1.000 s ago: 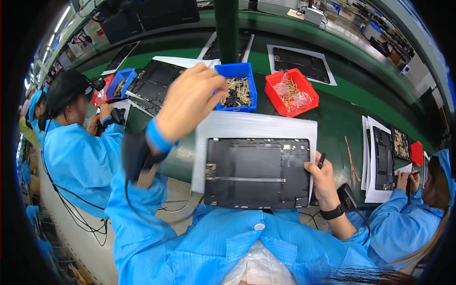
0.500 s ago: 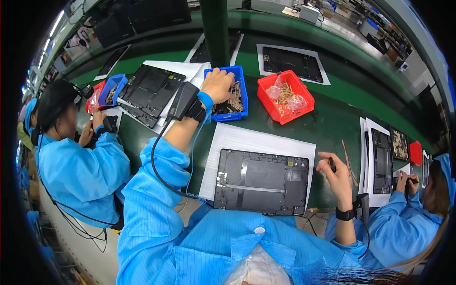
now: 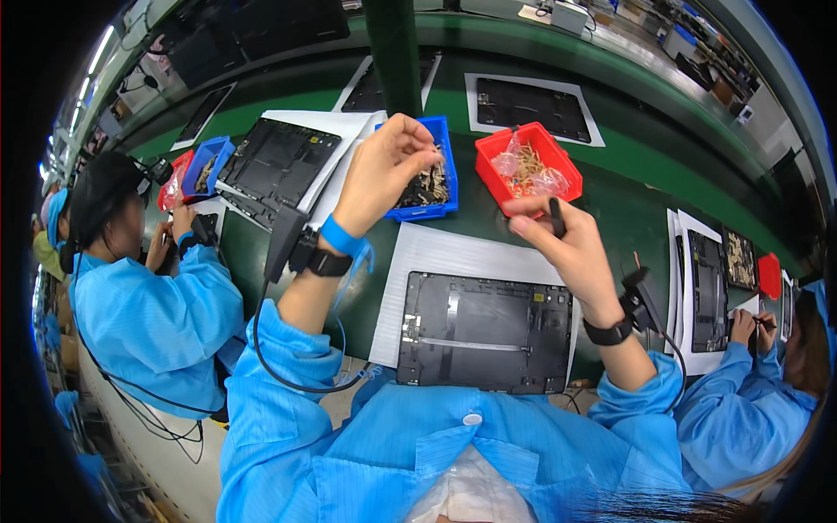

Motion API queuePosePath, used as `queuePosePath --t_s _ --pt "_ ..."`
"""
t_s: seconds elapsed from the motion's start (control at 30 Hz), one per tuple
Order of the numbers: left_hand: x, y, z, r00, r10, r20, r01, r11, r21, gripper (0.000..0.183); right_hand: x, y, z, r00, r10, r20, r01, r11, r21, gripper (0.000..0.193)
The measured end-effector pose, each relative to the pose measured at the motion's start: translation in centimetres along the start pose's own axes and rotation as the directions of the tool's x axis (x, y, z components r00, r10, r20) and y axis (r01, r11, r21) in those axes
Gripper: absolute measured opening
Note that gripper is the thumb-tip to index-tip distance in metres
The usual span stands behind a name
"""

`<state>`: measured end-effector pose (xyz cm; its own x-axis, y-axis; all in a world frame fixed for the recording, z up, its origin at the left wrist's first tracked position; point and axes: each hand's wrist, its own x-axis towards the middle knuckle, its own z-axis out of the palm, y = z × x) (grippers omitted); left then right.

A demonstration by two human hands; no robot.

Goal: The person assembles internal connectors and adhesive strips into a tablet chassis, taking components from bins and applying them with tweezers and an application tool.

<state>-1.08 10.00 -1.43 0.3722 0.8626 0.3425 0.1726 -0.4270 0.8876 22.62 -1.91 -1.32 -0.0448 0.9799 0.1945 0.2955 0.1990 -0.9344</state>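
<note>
My left hand [image 3: 388, 174] is raised over the near-left side of a blue bin [image 3: 451, 161] of small strip-like parts. Its thumb and fingertips are pinched together; whatever they hold is too small to make out. My right hand [image 3: 571, 257] is closed around a slim black tool [image 3: 556, 218], just in front of a red bin [image 3: 571, 170]. The tool's kind does not show clearly. Below both hands a black tablet-like housing [image 3: 479, 336] lies flat on a white foam sheet [image 3: 392, 296], its inner side facing up.
More black housings [image 3: 283, 161] are stacked on white sheets at the left, and another black panel [image 3: 532, 109] lies farther back. A green post [image 3: 392, 61] rises behind the blue bin. Co-workers in blue sit on both sides. Cables hang from my wrist devices [image 3: 288, 244].
My left hand has come up out of the blue bin, its fingertips now pinched. My right hand has moved up and leftward with the black tool, from beside the housing to near the red bin.
</note>
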Motion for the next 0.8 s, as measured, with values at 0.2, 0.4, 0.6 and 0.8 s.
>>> queuePosePath --t_s 0.2,0.4,0.6,0.8 --pt "-3.2 3.8 1.9 0.945 -0.054 0.323 0.163 0.932 -0.323 0.029 1.9 -1.1 2.8 0.992 -0.124 -0.020 0.123 0.992 -0.018 0.022" --pt "-4.0 5.9 2.4 0.928 0.032 0.372 -0.048 0.998 0.034 0.024 0.9 -1.5 1.6 0.985 -0.140 0.106 0.158 0.969 -0.188 0.020" --pt "-4.1 6.4 3.0 0.912 0.142 0.386 -0.243 0.943 0.226 0.026 0.3 -2.0 1.1 0.985 -0.117 0.126 0.139 0.973 -0.183 0.016" --pt "-3.9 6.0 3.4 0.880 0.188 0.436 -0.317 0.917 0.243 0.026 0.4 -0.7 0.9 0.983 -0.142 0.113 0.155 0.982 -0.111 0.016"
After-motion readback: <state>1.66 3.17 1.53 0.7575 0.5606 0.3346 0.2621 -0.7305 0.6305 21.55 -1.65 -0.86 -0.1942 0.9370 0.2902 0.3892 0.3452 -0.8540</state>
